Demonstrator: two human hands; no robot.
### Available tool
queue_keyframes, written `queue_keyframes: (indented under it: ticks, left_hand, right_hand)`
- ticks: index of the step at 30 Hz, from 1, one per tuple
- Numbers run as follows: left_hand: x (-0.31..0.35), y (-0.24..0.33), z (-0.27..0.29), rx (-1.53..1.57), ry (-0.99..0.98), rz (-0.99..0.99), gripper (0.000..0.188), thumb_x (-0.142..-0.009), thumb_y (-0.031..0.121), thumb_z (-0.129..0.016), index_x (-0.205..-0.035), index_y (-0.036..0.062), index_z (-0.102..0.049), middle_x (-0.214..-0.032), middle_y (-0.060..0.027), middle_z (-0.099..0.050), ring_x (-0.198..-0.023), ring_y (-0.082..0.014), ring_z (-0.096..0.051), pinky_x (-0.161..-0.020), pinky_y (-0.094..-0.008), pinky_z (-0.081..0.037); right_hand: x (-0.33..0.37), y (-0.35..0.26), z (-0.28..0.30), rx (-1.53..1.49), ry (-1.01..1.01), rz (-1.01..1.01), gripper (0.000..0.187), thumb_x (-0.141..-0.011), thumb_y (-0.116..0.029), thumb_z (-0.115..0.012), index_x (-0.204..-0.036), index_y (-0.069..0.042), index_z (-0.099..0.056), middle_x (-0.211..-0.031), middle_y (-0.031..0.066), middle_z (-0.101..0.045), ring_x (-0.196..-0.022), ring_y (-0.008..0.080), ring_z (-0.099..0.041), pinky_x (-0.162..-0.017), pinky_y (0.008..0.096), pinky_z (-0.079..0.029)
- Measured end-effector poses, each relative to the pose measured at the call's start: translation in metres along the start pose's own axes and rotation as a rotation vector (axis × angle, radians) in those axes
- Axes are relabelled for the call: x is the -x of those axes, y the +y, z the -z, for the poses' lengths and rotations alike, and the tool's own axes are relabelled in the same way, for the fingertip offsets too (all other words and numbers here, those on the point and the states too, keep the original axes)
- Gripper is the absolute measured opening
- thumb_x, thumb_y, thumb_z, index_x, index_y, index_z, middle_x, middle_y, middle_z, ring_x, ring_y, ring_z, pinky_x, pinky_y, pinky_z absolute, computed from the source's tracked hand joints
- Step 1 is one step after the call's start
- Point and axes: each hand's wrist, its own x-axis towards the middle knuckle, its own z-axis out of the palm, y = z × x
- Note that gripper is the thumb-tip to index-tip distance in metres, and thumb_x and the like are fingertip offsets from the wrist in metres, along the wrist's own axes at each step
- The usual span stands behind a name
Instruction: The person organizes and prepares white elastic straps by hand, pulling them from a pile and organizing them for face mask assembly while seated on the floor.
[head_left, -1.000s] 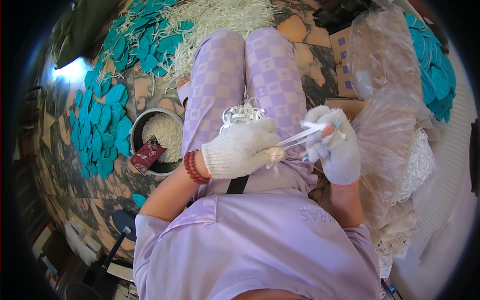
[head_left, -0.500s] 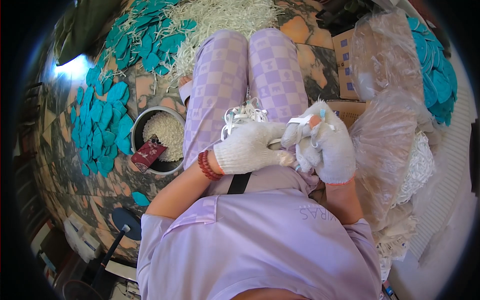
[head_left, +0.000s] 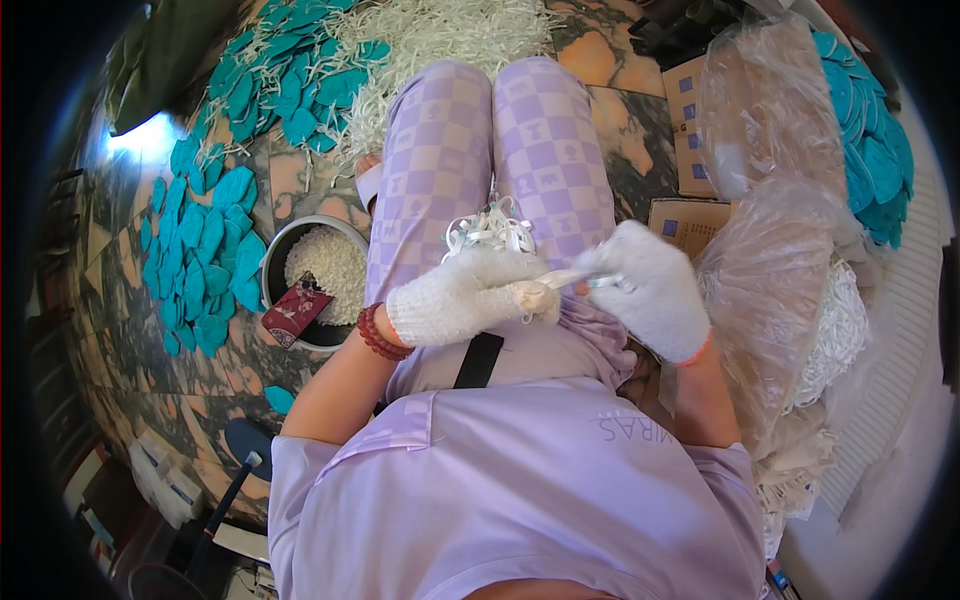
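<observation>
Both of my hands wear white knitted gloves. My left hand (head_left: pixel 475 295), with a red bead bracelet at the wrist, is closed on one end of a white elastic strap (head_left: pixel 568 277) above my lap. My right hand (head_left: pixel 650 290), slightly blurred, pinches the other end, so the strap stretches between the two hands. A bare fingertip pokes out of the right glove. A small heap of looped white straps (head_left: pixel 488 232) lies on my thighs, just beyond the left hand. How the strap is gripped inside the fingers is partly hidden.
A grey pot (head_left: pixel 268 285) of small white pellets, a dark red packet (head_left: pixel 297 312) in it, stands left of my legs. Teal fabric pieces (head_left: pixel 205 255) cover the floor at left. White strips (head_left: pixel 450 40) pile up ahead. Plastic bags (head_left: pixel 775 240) and cartons (head_left: pixel 688 125) stand at right.
My hands have moved apart, the left one leftward. The strap, which was looped around the right fingers, is now drawn out between both hands.
</observation>
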Motion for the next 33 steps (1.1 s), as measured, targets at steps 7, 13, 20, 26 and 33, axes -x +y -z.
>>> queue_keyframes:
  ticks: [7, 13, 20, 26, 33]
  left_hand:
    - [-0.002, -0.007, -0.004, -0.129, 0.040, 0.050, 0.026, -0.100, 0.026, -0.055, -0.096, 0.0037, -0.067, -0.084, -0.0057, -0.063, -0.079, -0.0141, -0.056, -0.078, -0.0296, -0.048]
    - [0.013, -0.002, -0.010, -0.166, -0.032, -0.011, 0.027, -0.102, 0.023, -0.049, -0.091, 0.0019, -0.062, -0.079, -0.0061, -0.058, -0.074, -0.0176, -0.054, -0.073, -0.0322, -0.047]
    - [0.047, -0.014, 0.011, -0.088, -0.031, 0.133, 0.029, -0.103, 0.023, -0.047, -0.087, 0.0022, -0.058, -0.074, -0.0040, -0.053, -0.072, -0.0146, -0.051, -0.072, -0.0304, -0.046]
    - [0.015, -0.017, 0.001, 0.097, -0.002, 0.176, 0.032, -0.104, 0.027, -0.046, -0.086, 0.0027, -0.056, -0.077, -0.0012, -0.051, -0.073, -0.0119, -0.047, -0.070, -0.0281, -0.043]
    - [-0.019, -0.010, -0.033, -0.731, 0.318, 0.212, 0.027, -0.084, 0.034, -0.069, -0.089, 0.0073, -0.071, -0.074, -0.0138, -0.066, -0.070, -0.0300, -0.064, -0.068, -0.0392, -0.050]
  right_hand:
    - [-0.009, 0.009, -0.027, -0.798, 0.136, 0.132, 0.016, -0.087, -0.013, -0.068, -0.099, -0.004, -0.067, -0.081, 0.0043, -0.059, -0.069, 0.0144, -0.060, -0.066, 0.0322, -0.052]
    - [-0.014, -0.025, 0.000, -1.625, 0.595, -0.314, 0.026, -0.102, -0.027, -0.048, -0.084, -0.008, -0.051, -0.065, -0.0002, -0.046, -0.046, 0.0095, -0.043, -0.043, 0.0245, -0.041]
    - [0.025, 0.075, 0.077, -1.740, 0.685, 0.125, 0.034, -0.105, -0.031, -0.041, -0.075, -0.014, -0.040, -0.060, -0.0049, -0.028, -0.042, 0.0065, -0.023, -0.033, 0.0253, -0.021]
    - [0.001, -0.002, 0.030, -1.516, 0.734, -0.248, 0.029, -0.103, -0.036, -0.046, -0.082, -0.016, -0.044, -0.061, -0.0050, -0.030, -0.043, 0.0051, -0.020, -0.035, 0.0220, -0.020]
    - [0.011, -0.006, 0.036, -1.571, 0.655, 0.035, 0.031, -0.106, -0.031, -0.039, -0.080, -0.014, -0.044, -0.058, -0.0018, -0.036, -0.040, 0.0065, -0.024, -0.034, 0.0216, -0.024]
